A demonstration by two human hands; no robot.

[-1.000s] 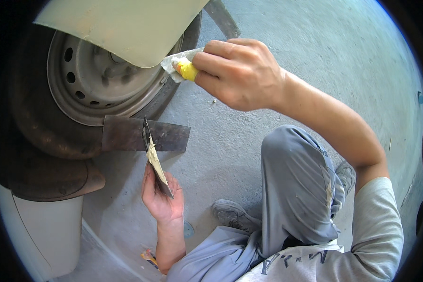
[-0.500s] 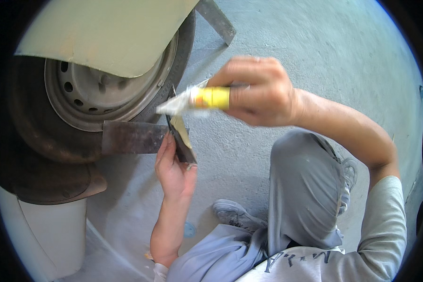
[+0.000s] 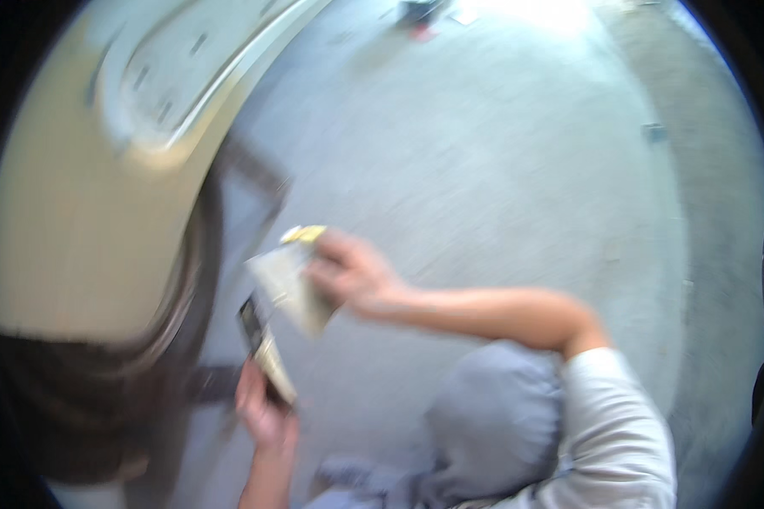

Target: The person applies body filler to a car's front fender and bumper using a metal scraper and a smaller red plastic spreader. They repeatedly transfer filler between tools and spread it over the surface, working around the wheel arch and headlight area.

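Paste (image 3: 275,365), cream-coloured, lies in a strip along the lower part of a narrow dark plate (image 3: 251,322) that I grip in my left hand (image 3: 266,414). My fingers and thumb are closed around the plate's lower end, and it stands tilted, its top leaning to the left. My right hand (image 3: 356,276) pinches a pale, flat sheet (image 3: 282,280) by its right side, fingers and thumb pressed together on it. The sheet hangs just above and to the right of the plate; with this much blur I cannot tell whether the two touch. A yellow patch (image 3: 306,233) shows by my right fingertips, too smeared to say whether it belongs to the finger or the sheet.

To the left of my hands stands a big beige vehicle panel (image 3: 76,246), with a pale area (image 3: 157,97) bounded by a curved outline near its top. Dark wheel parts (image 3: 202,284) show beneath the panel's edge. One dark bar (image 3: 259,170) sticks out above my hands, and another (image 3: 210,383) lies just left of my left hand. Grey floor (image 3: 475,187) spreads out to the right. My bent knee (image 3: 497,407), in grey trousers, is below my right forearm (image 3: 492,314), and my pale sleeve (image 3: 615,424) fills the lower right.
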